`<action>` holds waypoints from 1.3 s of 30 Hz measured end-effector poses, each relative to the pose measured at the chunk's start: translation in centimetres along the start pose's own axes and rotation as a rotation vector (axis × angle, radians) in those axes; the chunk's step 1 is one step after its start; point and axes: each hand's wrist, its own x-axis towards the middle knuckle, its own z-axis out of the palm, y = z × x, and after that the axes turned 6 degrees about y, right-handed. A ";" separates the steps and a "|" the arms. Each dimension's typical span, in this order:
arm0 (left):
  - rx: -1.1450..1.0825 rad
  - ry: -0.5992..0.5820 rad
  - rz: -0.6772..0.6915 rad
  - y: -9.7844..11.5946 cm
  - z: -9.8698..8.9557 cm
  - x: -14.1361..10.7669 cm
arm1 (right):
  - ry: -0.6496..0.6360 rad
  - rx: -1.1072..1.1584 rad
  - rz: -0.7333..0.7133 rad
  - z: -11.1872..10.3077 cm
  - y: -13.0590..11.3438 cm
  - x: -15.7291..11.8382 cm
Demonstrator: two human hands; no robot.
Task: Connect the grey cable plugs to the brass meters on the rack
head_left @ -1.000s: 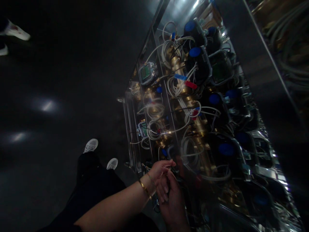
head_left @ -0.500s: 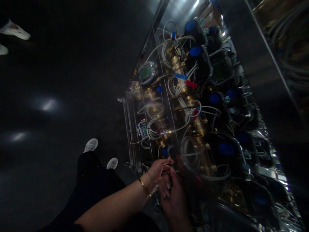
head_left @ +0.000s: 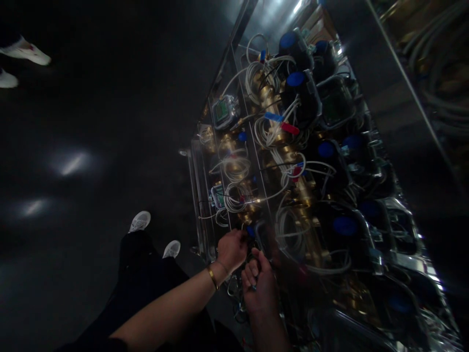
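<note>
Person, head view | bare forearms, no sleeves | thin gold bangle (head_left: pixel 212 277) at left wrist | black trousers (head_left: pixel 146 278) | pale grey-white mesh trainers (head_left: pixel 139 221)

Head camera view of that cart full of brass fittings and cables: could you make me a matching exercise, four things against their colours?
Things:
1. bracelet
2. shoes
3. caps
4. coiled cables

Colours:
A. blue
B. gold
C. pale grey-white, in loops
D. white, on the dark floor

Pairs: 1-B, 2-D, 3-A, 4-C. The bracelet is on the left hand.
</note>
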 end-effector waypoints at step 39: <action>-1.115 -0.075 -0.152 1.4 -7.2 2.2 | -0.171 0.034 0.059 0.7 -0.5 0.7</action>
